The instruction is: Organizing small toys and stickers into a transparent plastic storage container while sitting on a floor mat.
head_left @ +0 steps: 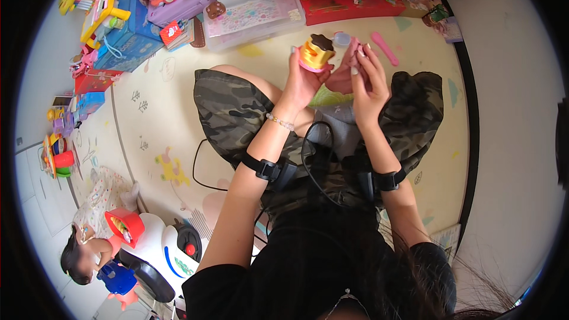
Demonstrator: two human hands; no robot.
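Observation:
My left hand (301, 86) is wrapped round a small gold-yellow toy cup (314, 56) with a dark brown flower-shaped top and a pink base. Its exact kind I cannot tell. Beside it, my right hand (371, 86) has its fingers closed on a soft pink piece (342, 78), perhaps cloth, that hangs down between the hands. Below that piece a yellow-green patch (327, 96) shows over my grey-socked foot. Just beyond the hands lie a small clear round lid-like thing (341, 39) and a pink toy spoon (385, 48).
I sit cross-legged on a patterned cream play mat (160, 124). A clear plastic box (255, 21), a red box (355, 10) and a blue box (133, 41) line the far side. A black cable (197, 163) trails near my knee. A child sits at lower left by a white toy (157, 240).

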